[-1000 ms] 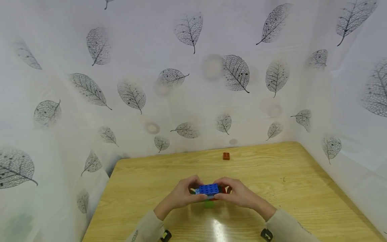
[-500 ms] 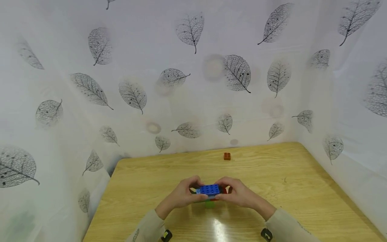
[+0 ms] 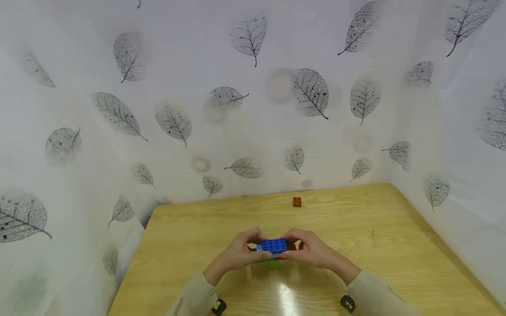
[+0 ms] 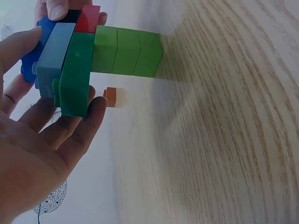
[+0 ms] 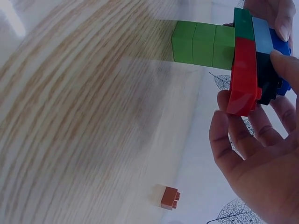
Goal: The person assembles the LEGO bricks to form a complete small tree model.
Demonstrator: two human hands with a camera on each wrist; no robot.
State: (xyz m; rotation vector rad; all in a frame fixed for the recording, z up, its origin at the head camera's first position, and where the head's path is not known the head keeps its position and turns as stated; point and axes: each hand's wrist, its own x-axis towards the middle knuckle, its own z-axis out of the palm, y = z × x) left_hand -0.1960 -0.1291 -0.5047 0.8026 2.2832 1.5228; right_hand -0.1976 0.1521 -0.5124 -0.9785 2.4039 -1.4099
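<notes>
A tower of toy building bricks stands upright on the table. Its lower part is a column of several light green bricks (image 4: 127, 50). Across it sit a dark green brick (image 4: 77, 77) and a red brick (image 5: 244, 72), then a light blue brick (image 4: 55, 53) and a black brick (image 5: 266, 77). Topmost is a blue brick (image 3: 274, 245) with studs upward. My left hand (image 3: 239, 251) pinches the blue brick's left part between thumb and index finger. At the opposite end, my right hand (image 3: 314, 251) pinches it likewise. The other fingers of both hands lie behind the tower, partly hidden.
An orange-brown brick (image 3: 297, 202) lies apart near the far edge of the wooden table (image 3: 189, 228). White curtains (image 3: 253, 131) printed with leaves surround the back and sides. A dark band shows at each sleeve.
</notes>
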